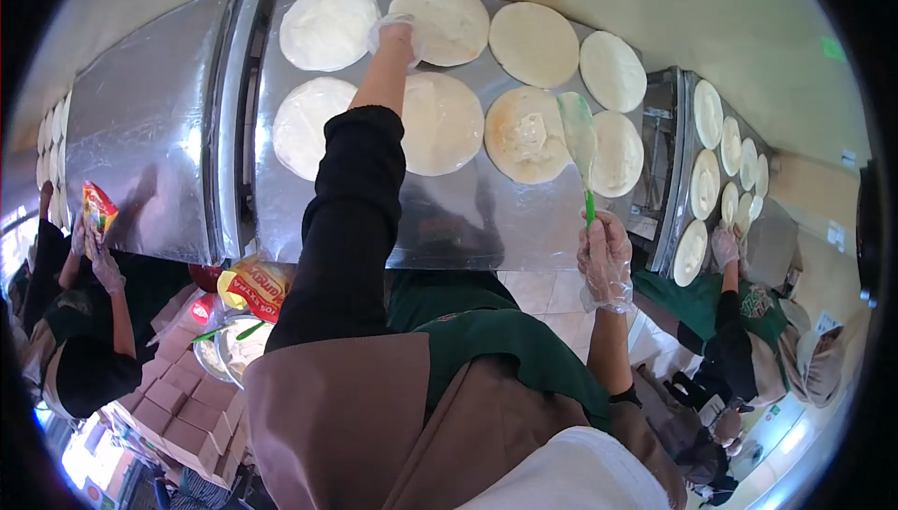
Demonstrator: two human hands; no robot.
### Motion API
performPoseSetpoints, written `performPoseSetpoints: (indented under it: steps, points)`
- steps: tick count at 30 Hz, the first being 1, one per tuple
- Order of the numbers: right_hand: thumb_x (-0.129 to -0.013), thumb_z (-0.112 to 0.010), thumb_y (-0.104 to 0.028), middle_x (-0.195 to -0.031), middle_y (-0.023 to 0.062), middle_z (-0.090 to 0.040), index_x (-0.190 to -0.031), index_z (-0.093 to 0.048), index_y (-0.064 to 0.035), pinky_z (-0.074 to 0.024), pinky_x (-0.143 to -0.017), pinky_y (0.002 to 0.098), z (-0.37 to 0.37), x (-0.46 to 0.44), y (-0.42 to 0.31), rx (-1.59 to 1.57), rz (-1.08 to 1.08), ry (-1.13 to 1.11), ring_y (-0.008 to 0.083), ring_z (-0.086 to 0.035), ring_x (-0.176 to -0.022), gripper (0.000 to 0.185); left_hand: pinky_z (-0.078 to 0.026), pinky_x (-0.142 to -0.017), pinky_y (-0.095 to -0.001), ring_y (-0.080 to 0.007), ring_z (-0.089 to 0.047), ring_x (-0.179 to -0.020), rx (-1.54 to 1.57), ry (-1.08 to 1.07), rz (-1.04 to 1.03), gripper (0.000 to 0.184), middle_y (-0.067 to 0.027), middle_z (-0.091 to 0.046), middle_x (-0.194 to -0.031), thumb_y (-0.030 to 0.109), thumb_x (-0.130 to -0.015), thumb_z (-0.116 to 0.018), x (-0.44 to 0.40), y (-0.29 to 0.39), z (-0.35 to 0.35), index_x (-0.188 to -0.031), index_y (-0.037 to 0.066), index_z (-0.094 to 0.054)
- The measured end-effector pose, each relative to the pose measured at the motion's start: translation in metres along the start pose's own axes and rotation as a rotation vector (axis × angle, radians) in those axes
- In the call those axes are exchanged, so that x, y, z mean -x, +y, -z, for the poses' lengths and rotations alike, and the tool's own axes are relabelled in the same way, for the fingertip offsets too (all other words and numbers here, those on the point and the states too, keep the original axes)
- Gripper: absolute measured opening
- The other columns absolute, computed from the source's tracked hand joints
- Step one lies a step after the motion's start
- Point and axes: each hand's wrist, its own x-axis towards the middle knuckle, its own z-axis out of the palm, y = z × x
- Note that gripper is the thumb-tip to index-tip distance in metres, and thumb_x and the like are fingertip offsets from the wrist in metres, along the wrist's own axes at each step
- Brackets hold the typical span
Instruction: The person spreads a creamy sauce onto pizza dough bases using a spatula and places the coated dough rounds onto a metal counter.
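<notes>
Both my hands wear clear plastic gloves. My left hand (397, 35) reaches to the back of the metal counter (449, 220), at the near side of a round flatbread (441, 24); its fingers are blurred and partly hidden. In my right hand (608, 258), closed at the counter's front edge, is the green handle of a spatula (580, 136). The spatula's blade, smeared with white, is over the right edge of a flatbread (524, 141) with a lump of white spread on it. Several more flatbreads lie in two rows, some coated white.
At left a person holds a red and yellow packet (98, 209). Below the counter are a yellow-red bag (254, 287), a bowl of white spread (245, 346) and stacked boxes (187, 407). A person at right works over more flatbreads (708, 115).
</notes>
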Motion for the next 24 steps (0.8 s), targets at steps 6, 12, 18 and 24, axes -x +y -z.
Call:
performPoseSetpoints:
  steps: [6,12,18,24]
  points:
    - [-0.099,-0.046,-0.026,-0.065,-0.003,-0.045,-0.108,-0.055,-0.0074,-0.0285,-0.037,0.018,0.012,0.003,0.0,-0.062,-0.068,0.012,0.0026,-0.037,-0.042,0.023,-0.048,-0.091,-0.0386,-0.025,-0.059,-0.101,0.381,-0.242,-0.057,0.036,-0.01,-0.062,-0.111,0.021,-0.085,-0.063,0.09,0.039,-0.036,-0.118,0.008,-0.056]
    - [-0.098,-0.049,-0.022,-0.065,-0.0034,-0.046,-0.109,-0.055,-0.0069,-0.0319,-0.042,0.0182,0.02,-0.018,-0.004,-0.102,0.056,-0.196,0.0031,-0.04,-0.049,0.02,-0.048,-0.092,-0.0434,-0.0274,-0.057,-0.106,0.619,-0.313,-0.11,0.042,-0.0123,-0.059,-0.115,0.021,-0.084,-0.061,0.215,0.048,-0.01,-0.121,0.005,-0.052]
    - [-0.095,-0.048,-0.014,-0.066,0.0067,-0.051,-0.105,-0.059,-0.0034,-0.0392,-0.051,0.0286,0.002,-0.02,-0.044,0.526,0.733,-0.299,0.0135,-0.046,-0.055,0.018,-0.027,-0.11,-0.0519,-0.0353,-0.037,-0.132,1.361,-0.665,-0.511,0.07,-0.0141,-0.038,-0.145,0.057,-0.092,-0.036,0.405,0.016,0.019,-0.144,0.009,-0.031]
    - [-0.09,-0.051,-0.011,-0.074,0.014,-0.059,-0.104,-0.057,-0.005,-0.0466,-0.049,0.0421,-0.043,-0.001,-0.024,0.715,1.508,-0.356,0.0273,-0.061,-0.058,0.016,-0.034,-0.106,-0.0524,-0.0346,-0.045,-0.125,1.51,-0.338,-0.713,0.059,-0.0127,-0.044,-0.14,0.05,-0.095,-0.035,0.488,-0.028,0.043,-0.138,0.01,-0.041]
